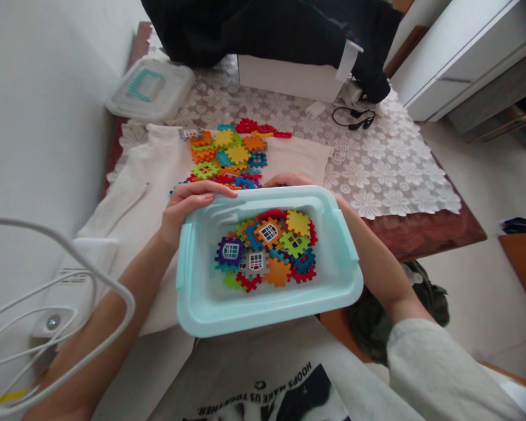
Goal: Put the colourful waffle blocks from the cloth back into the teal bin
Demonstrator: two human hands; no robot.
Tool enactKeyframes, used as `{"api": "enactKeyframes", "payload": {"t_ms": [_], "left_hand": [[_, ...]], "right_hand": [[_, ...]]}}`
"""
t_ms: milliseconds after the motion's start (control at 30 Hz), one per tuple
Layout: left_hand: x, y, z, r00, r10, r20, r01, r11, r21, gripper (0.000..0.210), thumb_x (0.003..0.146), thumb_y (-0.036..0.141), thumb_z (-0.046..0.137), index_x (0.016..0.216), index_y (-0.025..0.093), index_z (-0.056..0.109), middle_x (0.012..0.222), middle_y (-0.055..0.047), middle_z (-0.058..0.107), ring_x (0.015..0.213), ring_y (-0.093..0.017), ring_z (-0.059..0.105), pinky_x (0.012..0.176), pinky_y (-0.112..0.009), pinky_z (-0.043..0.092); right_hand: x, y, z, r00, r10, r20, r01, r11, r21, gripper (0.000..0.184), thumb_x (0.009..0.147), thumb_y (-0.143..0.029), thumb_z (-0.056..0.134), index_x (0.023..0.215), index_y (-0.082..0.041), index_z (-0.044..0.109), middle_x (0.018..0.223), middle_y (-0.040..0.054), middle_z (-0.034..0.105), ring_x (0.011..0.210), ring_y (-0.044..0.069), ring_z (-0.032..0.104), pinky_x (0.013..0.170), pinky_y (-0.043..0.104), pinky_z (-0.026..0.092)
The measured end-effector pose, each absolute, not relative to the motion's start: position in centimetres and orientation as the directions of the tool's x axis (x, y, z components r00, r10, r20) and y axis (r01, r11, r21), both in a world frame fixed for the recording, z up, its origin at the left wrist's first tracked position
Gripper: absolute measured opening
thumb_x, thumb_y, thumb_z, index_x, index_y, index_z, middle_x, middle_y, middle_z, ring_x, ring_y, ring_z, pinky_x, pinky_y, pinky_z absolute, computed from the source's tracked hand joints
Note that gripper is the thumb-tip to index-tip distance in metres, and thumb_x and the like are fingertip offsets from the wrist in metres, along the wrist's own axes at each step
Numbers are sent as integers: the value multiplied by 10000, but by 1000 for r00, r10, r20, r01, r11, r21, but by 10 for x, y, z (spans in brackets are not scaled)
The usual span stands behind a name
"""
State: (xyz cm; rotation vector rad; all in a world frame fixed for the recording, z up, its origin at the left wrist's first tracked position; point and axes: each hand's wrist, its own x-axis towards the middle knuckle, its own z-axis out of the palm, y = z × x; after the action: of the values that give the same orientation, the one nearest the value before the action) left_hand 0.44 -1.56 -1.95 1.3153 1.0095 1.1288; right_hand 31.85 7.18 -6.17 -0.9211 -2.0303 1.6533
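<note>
A light turquoise plastic bin [267,318] is tilted toward me in front of my body, with several colourful toothed building tiles [277,272] gathered on its bottom. My left hand [191,204] grips the bin at its far left corner, fingers lying along the far rim. Behind the far rim, my right hand [287,180] holds the bin too; much of it is hidden by the bin. Just beyond both hands, a heap of similar tiles [238,155] in yellow, orange, red, green and blue lies on a cream cloth [298,156].
A translucent lid with a turquoise handle [151,88] rests at the table's far left. A black cloth [272,29] hangs over a white box [289,79] at the back. A black cable [355,118] lies on the lace tablecloth [386,169]. White cables [114,280] loop at the left.
</note>
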Motion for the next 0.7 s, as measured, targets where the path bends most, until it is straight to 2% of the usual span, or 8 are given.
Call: {"api": "enactKeyframes", "payload": {"t_ms": [67, 133, 200, 300, 433, 567, 633, 700], "left_hand": [[5, -15, -18, 182, 982, 57, -41, -51, 998, 216, 857, 382, 758, 857, 255, 933, 926, -64, 889, 798, -224, 773, 664, -281, 587], [6, -15, -15, 182, 982, 45, -27, -41, 999, 219, 841, 392, 761, 861, 254, 930, 918, -65, 886, 809, -239, 777, 677, -293, 598], [6, -16, -14, 180, 983, 44, -20, -41, 999, 221, 836, 393, 757, 865, 260, 932, 934, -64, 891, 849, -256, 789, 704, -306, 614], [7, -16, -13, 181, 983, 40, -34, -34, 999, 219, 828, 376, 759, 885, 269, 940, 945, -60, 897, 870, -260, 795, 722, -310, 621], [7, -17, -12, 185, 982, 29, -66, -17, 998, 215, 816, 365, 773, 883, 256, 946, 926, -66, 892, 853, -246, 784, 724, -308, 614], [6, -15, -13, 185, 982, 37, -51, -28, 998, 216, 827, 374, 765, 885, 257, 938, 900, -60, 879, 847, -245, 780, 733, -308, 605], [6, -15, -14, 178, 984, 30, -39, -23, 999, 221, 822, 387, 764, 878, 253, 931, 875, -60, 868, 837, -252, 777, 733, -314, 603], [6, -14, -14, 174, 985, 22, -25, -18, 1000, 232, 822, 403, 766, 876, 243, 926, 858, -65, 858, 837, -261, 775, 742, -322, 605]], "right_hand": [[318, 70, -59, -707, 689, -158, 247, 31, -969, 429, 863, -538, 846, 1189, -260, 823, 1172, 48, 866, 1029, 255, 778, 884, 379, 648], [318, 70, -57, -682, 715, -151, 254, 39, -966, 445, 816, -555, 893, 1131, -251, 811, 1046, 39, 854, 928, 240, 767, 798, 360, 642], [318, 74, -57, -638, 764, -98, 237, 73, -969, 488, 774, -602, 934, 1067, -243, 780, 928, 21, 814, 836, 222, 737, 729, 340, 620], [321, 83, -61, -515, 857, 22, 154, 118, -981, 606, 770, -699, 948, 1100, -244, 725, 911, 2, 767, 786, 192, 707, 691, 311, 596], [330, 91, -61, -336, 924, 183, 19, 201, -979, 691, 868, -833, 826, 1262, -295, 648, 1051, 17, 754, 883, 200, 743, 763, 329, 635], [337, 82, -49, -253, 924, 286, -128, 261, -957, 691, 946, -902, 658, 1351, -344, 618, 1156, 47, 740, 1025, 245, 758, 862, 405, 669], [338, 73, -40, -289, 898, 332, -112, 313, -943, 775, 940, -981, 567, 1383, -349, 637, 1157, 76, 744, 1107, 288, 756, 903, 460, 675], [339, 64, -32, -412, 852, 323, -35, 339, -940, 905, 875, -1072, 525, 1364, -329, 693, 1109, 106, 757, 1166, 337, 749, 924, 511, 672]]}}
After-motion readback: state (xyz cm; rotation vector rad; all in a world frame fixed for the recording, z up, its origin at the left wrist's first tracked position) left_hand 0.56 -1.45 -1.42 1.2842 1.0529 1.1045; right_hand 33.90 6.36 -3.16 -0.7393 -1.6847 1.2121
